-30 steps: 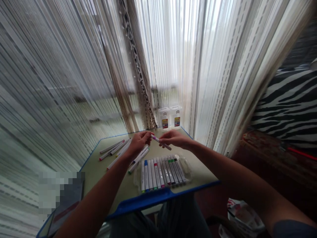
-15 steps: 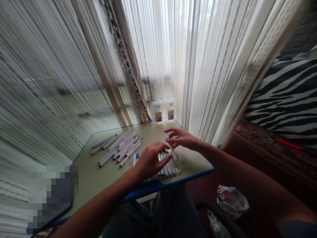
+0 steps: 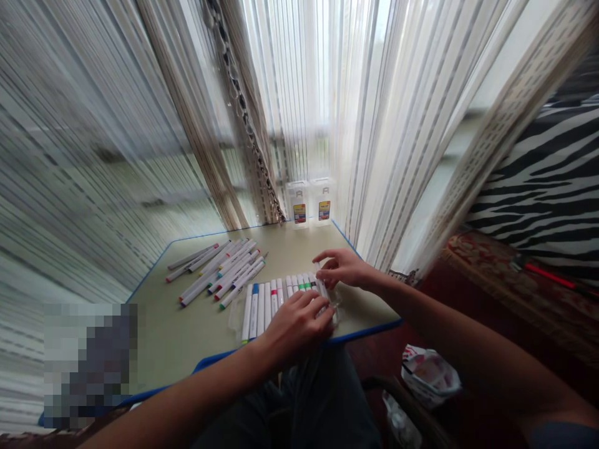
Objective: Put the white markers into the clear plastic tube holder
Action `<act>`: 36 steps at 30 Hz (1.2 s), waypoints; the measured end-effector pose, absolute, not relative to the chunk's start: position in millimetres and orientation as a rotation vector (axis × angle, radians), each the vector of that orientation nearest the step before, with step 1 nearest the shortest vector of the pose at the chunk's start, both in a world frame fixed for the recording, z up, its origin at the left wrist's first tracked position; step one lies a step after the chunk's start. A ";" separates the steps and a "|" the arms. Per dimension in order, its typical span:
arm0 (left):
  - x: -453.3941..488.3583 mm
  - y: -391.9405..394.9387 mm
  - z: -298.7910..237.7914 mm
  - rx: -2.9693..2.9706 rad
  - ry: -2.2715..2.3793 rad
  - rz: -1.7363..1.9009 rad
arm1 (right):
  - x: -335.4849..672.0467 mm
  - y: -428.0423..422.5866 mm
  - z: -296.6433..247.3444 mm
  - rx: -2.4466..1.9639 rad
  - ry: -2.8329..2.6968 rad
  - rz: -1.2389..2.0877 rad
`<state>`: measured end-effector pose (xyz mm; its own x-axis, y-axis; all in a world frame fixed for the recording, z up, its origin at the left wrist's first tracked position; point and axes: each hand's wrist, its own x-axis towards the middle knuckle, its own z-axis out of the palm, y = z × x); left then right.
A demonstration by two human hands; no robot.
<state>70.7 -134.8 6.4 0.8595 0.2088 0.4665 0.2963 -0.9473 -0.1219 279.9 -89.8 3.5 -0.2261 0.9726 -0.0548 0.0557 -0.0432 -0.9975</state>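
Observation:
A clear plastic case lies at the table's near edge, holding a row of white markers with coloured bands. At the row's right end, one marker lies along the side of the case. The fingers of my right hand are closed at its upper end. Bent over the case, my left hand has its fingertips at the same marker's lower end and hides the lower part of several markers beside it.
Several loose white markers lie in a pile on the left of the pale table. Two clear labelled cases stand at the far edge, before the string curtains. A plastic bag sits on the floor at right.
The marker has come down from a raised slant into the right end of the case. My left hand has moved lower, uncovering more of the row.

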 end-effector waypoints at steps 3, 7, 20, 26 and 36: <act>72.1 -134.2 4.8 -2.827 -0.354 -0.680 | 280.3 -88.1 2.4 -1.234 -1.509 1.294; 72.6 -133.0 3.8 -2.823 -0.337 -0.674 | 280.9 -85.1 3.8 -1.315 -1.655 1.091; 72.3 -133.2 0.7 -2.847 -0.367 -0.621 | 287.3 -85.0 10.3 -1.387 -2.017 0.746; 71.8 -132.8 1.9 -2.857 -0.370 -0.593 | 289.3 -85.1 20.7 -1.465 -2.150 0.719; 69.8 -133.6 0.7 -2.862 -0.356 -0.572 | 292.7 -84.6 17.4 -1.486 -2.141 0.822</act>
